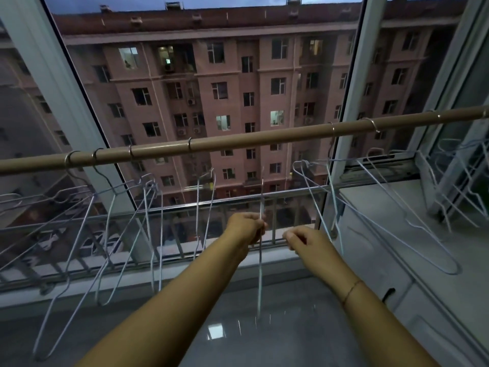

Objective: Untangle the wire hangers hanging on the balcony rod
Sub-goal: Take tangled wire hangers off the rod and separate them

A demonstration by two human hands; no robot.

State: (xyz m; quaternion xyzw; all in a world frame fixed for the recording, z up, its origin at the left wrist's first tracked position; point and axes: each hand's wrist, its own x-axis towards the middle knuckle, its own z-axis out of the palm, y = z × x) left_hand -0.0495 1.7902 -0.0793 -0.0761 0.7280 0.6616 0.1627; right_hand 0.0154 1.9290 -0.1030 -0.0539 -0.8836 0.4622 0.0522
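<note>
A tan balcony rod [238, 140] runs across the view, rising to the right. Several pale blue wire hangers hang from it by their hooks: a crossed bunch on the left [116, 234] and another bunch on the right [370, 207]. My left hand [244, 227] is closed on one hanger [260, 263] that I see edge-on as a thin vertical wire at the centre; its top is off the rod. My right hand [304, 238] is just to the right of that hanger with fingers curled, holding nothing that I can see.
Large window panes [211, 88] face an apartment block. A metal guard rail [185, 207] runs behind the hangers. A glossy sill [264, 327] lies below my arms. White window frames [354, 88] stand at left and right.
</note>
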